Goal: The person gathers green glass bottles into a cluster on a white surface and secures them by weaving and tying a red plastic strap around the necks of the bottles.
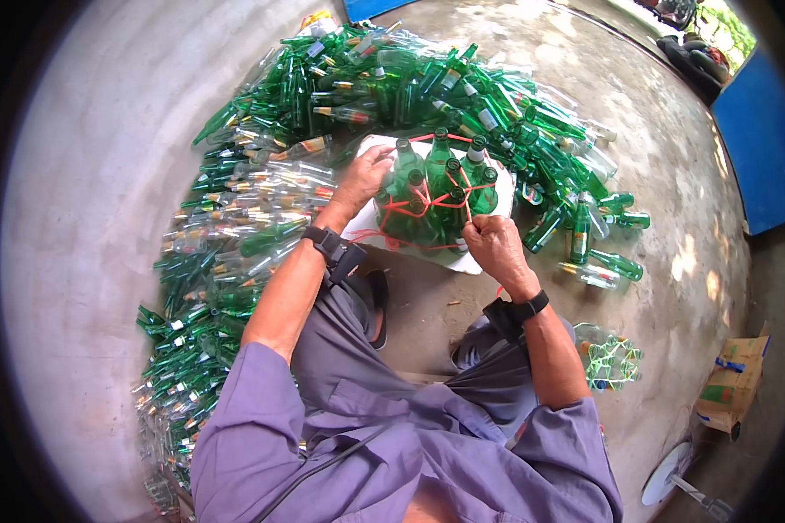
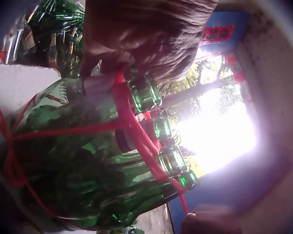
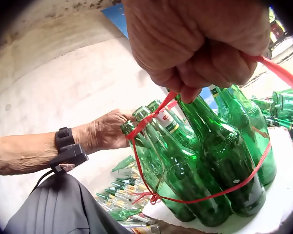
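Green glass bottles [image 1: 423, 227] stand upright in a bundle on a white board [image 1: 462, 259], with red string [image 3: 212, 198] tied around their bodies. More red string [image 2: 141, 139] runs around and between the necks. My right hand [image 1: 497, 248] is closed on this string at the near right side of the bundle; in the right wrist view the fist [image 3: 200, 48] is above a bottle neck, string stretched from both sides. At the left side, my left hand [image 1: 364, 181] rests against the bottle necks, its fingers extended and slightly bent; its fingertips are partly hidden in the left wrist view.
Heaped loose bottles [image 1: 392, 83] curve around the back and left of the board. Several bottles [image 1: 582, 231] lie or stand to the right. Another bundle [image 1: 610, 362] with pale green string is beside the right knee. A cardboard box [image 1: 731, 383] is farther right.
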{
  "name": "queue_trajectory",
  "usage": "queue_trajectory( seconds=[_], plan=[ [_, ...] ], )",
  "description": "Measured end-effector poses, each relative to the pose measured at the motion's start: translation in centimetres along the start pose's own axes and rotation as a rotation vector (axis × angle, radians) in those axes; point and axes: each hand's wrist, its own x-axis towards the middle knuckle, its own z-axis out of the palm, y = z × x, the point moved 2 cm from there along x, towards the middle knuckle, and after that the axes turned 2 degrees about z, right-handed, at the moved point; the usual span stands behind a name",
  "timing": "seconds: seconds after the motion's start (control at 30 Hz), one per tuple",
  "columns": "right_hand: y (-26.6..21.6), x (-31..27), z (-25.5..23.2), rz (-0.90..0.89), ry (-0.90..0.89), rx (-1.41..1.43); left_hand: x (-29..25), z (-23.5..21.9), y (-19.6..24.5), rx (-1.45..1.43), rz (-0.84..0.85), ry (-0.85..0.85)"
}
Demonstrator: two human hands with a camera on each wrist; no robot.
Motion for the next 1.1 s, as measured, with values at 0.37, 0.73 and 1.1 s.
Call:
queue_trajectory(
  seconds=[0.37,0.73,1.1],
  plan=[
    [-0.1,-0.1,-0.1,0.010,0.000,-0.005,0.2,0.1,-1.1,0.095,0.105,0.054],
    [0.0,-0.1,-0.1,0.003,0.006,-0.024,-0.4,0.1,0.4,0.079,0.004,0.050],
    [-0.2,-0.2,-0.4,-0.027,-0.002,-0.018,-5.0,2.1,6.7,0.537,0.412,0.304]
  ],
)
